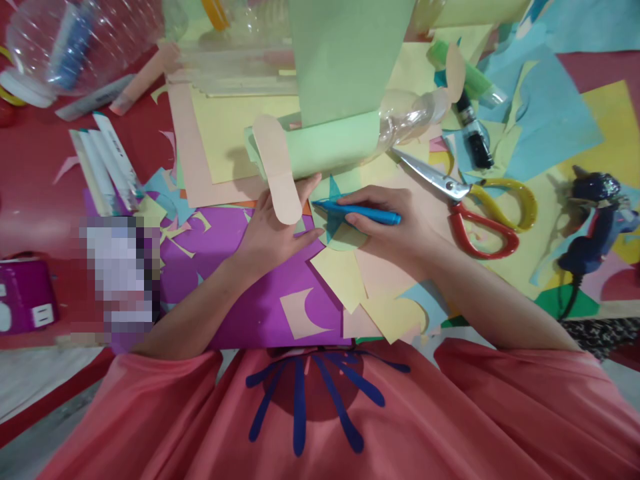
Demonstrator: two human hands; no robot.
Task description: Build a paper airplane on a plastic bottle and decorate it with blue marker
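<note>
A pale green round piece of paper (345,235) lies before me with a blue star (334,212) on it. My right hand (387,207) grips a blue marker (373,213), its tip at the star's left point. Spread at the paper's left edge is my left hand (270,227), thumb and forefinger apart. A pink paper strip with rounded ends (280,173) hides part of that hand. Just behind, a clear plastic bottle (410,120) wrapped in light green paper (333,143) lies on its side, the strip across its left end.
Scissors (457,193) with red and yellow handles lie open at right, near a dark blue glue gun (587,220). White markers (107,163) and a large plastic bottle (95,43) are at left. Paper scraps and a purple sheet (220,253) cover the red table (30,180).
</note>
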